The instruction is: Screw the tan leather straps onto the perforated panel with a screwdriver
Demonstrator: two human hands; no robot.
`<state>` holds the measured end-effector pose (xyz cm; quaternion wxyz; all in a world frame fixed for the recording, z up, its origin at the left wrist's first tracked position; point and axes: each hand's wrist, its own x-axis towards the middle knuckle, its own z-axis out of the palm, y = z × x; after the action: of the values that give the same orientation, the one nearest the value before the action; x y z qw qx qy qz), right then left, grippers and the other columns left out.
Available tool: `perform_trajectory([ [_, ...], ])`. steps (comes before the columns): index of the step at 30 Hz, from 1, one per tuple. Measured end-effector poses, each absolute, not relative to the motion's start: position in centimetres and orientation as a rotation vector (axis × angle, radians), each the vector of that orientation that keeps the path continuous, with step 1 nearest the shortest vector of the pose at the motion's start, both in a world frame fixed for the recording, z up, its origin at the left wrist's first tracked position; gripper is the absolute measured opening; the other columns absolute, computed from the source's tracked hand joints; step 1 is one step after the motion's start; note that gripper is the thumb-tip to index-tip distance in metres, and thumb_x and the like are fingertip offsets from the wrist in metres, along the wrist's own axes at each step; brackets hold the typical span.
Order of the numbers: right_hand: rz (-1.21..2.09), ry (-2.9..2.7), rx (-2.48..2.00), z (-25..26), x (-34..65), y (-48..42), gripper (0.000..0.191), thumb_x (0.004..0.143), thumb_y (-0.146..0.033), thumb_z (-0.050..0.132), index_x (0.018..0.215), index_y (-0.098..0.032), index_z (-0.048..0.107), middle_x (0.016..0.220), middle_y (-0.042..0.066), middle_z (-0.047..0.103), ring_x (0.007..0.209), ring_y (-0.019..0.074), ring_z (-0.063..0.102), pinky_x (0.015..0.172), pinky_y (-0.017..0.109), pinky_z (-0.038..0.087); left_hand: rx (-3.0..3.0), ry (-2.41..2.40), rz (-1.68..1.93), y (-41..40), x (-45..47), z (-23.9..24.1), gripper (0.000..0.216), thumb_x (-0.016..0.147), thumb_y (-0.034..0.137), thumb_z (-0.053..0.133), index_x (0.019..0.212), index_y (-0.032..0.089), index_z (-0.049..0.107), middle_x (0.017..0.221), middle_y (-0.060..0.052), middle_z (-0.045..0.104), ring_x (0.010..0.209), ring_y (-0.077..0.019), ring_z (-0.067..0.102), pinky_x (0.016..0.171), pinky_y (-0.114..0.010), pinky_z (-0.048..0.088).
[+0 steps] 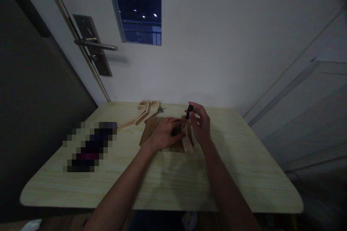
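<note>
A flat brown wooden panel (149, 132) with small holes lies near the middle of the light wooden table (168, 180). My left hand (164, 133) rests on it, fingers curled down and pressing on the panel and a pale wooden bar (187, 144) that lies along its right side. My right hand (200, 123) hovers just right of that, its fingers pinched around a small black-handled screwdriver (189, 110) held upright with the tip pointing down at the bar.
Curved pale wooden pieces (145, 112) and a few small metal screws (161, 109) lie at the table's far edge. A blurred dark object (90, 146) sits at the left of the table. A door with a metal lever handle (94, 45) stands behind.
</note>
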<state>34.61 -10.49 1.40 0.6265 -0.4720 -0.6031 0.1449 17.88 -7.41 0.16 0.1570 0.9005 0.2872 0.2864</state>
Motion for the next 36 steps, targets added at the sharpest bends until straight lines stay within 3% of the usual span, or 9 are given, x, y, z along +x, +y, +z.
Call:
perform_trajectory([
  [6, 0.365, -1.403, -1.073, 1.4, 34.8, -10.5, 0.033, 0.092, -0.039, 0.054, 0.123, -0.027, 0.057, 0.098, 0.005, 0.072, 0.082, 0.0142, 0.069, 0.048, 0.019, 0.048, 2.575, 0.818, 0.831, -7.3, 17.9, -0.1, 0.043, 0.085, 0.037, 0.065, 0.126, 0.023, 0.06, 0.128, -0.008, 0.064, 0.117, -0.0267, 0.057, 0.101, -0.046, 0.047],
  [20, 0.301, -1.354, -1.121, 1.5, 34.9, -10.2, 0.033, 0.087, -0.036, 0.061, 0.118, -0.026, 0.062, 0.094, 0.003, 0.072, 0.075, 0.0118, 0.065, 0.048, 0.017, 0.047, 2.571, 0.817, 0.82, -7.2, 17.9, 0.0, 0.043, 0.084, 0.034, 0.066, 0.125, 0.02, 0.061, 0.127, -0.009, 0.064, 0.117, -0.0259, 0.057, 0.101, -0.044, 0.046],
  [28, 0.221, -1.28, -1.143, 1.3, 34.5, -9.8, 0.032, 0.08, -0.034, 0.069, 0.111, -0.027, 0.064, 0.073, -0.004, 0.055, 0.06, 0.009, 0.051, 0.045, 0.017, 0.042, 2.569, 0.832, 0.787, -7.3, 17.8, 0.0, 0.045, 0.086, 0.036, 0.064, 0.127, 0.019, 0.06, 0.128, -0.01, 0.063, 0.119, -0.0266, 0.055, 0.104, -0.045, 0.044],
  [33, 0.224, -1.237, -1.13, 0.9, 34.3, -9.6, 0.052, 0.078, -0.037, 0.072, 0.124, -0.027, 0.052, 0.074, -0.006, 0.048, 0.057, 0.0081, 0.046, 0.046, 0.018, 0.043, 2.562, 0.818, 0.811, -7.2, 17.9, -0.2, 0.044, 0.085, 0.035, 0.066, 0.127, 0.022, 0.06, 0.127, -0.008, 0.064, 0.118, -0.0258, 0.057, 0.103, -0.045, 0.045],
  [36, 0.217, -1.276, -1.174, 0.7, 34.4, -9.5, 0.039, 0.08, -0.039, 0.07, 0.114, -0.024, 0.058, 0.078, -0.004, 0.053, 0.059, 0.0082, 0.047, 0.047, 0.018, 0.044, 2.571, 0.811, 0.813, -7.1, 17.9, -0.3, 0.046, 0.084, 0.035, 0.067, 0.127, 0.019, 0.06, 0.127, -0.01, 0.064, 0.117, -0.0272, 0.056, 0.102, -0.047, 0.046],
])
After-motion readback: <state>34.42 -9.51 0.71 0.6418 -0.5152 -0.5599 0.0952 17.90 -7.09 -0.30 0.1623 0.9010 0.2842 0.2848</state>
